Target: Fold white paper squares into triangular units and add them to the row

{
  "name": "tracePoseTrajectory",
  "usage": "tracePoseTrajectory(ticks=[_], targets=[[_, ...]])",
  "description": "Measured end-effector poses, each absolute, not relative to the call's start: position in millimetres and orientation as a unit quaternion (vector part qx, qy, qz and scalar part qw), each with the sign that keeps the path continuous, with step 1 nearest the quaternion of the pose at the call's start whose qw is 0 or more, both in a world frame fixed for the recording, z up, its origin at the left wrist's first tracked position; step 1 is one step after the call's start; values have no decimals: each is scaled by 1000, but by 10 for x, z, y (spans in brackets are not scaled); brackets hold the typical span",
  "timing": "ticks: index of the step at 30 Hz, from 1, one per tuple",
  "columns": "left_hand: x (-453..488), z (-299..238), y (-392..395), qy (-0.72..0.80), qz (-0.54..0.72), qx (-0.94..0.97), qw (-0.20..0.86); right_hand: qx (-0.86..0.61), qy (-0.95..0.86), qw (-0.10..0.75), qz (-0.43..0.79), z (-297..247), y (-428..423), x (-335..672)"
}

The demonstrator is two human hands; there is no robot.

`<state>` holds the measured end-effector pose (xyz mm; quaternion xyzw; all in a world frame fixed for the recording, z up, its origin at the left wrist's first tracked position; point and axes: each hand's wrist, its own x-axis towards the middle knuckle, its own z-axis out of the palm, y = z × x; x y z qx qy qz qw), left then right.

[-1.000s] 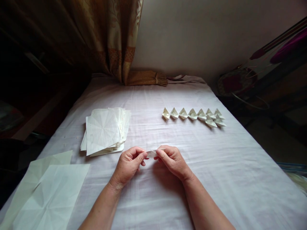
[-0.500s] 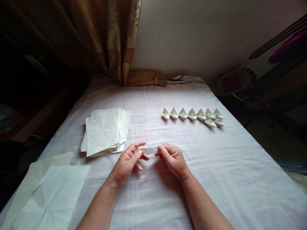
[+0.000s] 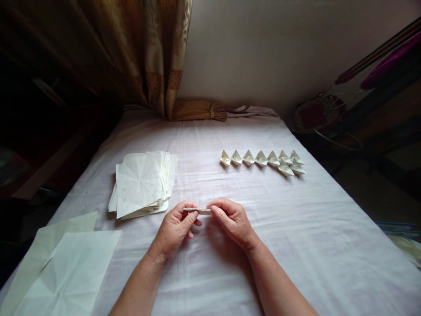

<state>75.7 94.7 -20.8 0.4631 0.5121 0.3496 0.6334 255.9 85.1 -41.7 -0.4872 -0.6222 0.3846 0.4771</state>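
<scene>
A small strip of folded white paper is held level between my two hands, seen nearly edge-on. My left hand pinches its left end between thumb and fingers. At the other end, my right hand grips it with the thumb on the near side; the fingertips behind are hidden. Beyond my right hand, several small folded paper boats stand in a row, with two more in front at the right end. Left of my hands lies a stack of creased paper sheets.
Two larger creased sheets overlap at the near left edge. A pale cloth covers the surface. A gold-brown curtain hangs at the back, its end lying on the far edge. A dark red patterned object stands beyond the right edge.
The folded paper has turned from showing its flat face to nearly edge-on. My left fingers have curled in more closely around it, and the right hand has shifted slightly left.
</scene>
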Motion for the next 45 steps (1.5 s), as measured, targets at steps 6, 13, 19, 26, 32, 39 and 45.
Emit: tracePoseTrajectory(ticks=[6,13,19,26,32,39,45], targets=[[809,-279,943,534,379,446,610,-495,-636,464,368,-441,848,2517],[839,-334,910,548,375,458,591,-505,-645,455,349,-416,827,2470],[845,-309,905,532,369,450,615,-518,-645,448,338,-394,813,2446],[855,-258,907,539,360,443,620,-525,-668,411,330,-373,819,2442],[840,-295,899,533,346,474,610,-532,-661,451,275,-420,816,2422],[841,-284,889,542,333,518,572,-533,-655,476,245,-410,811,2413],[859,-252,881,546,339,530,553,-538,-660,474,227,-392,806,2410]])
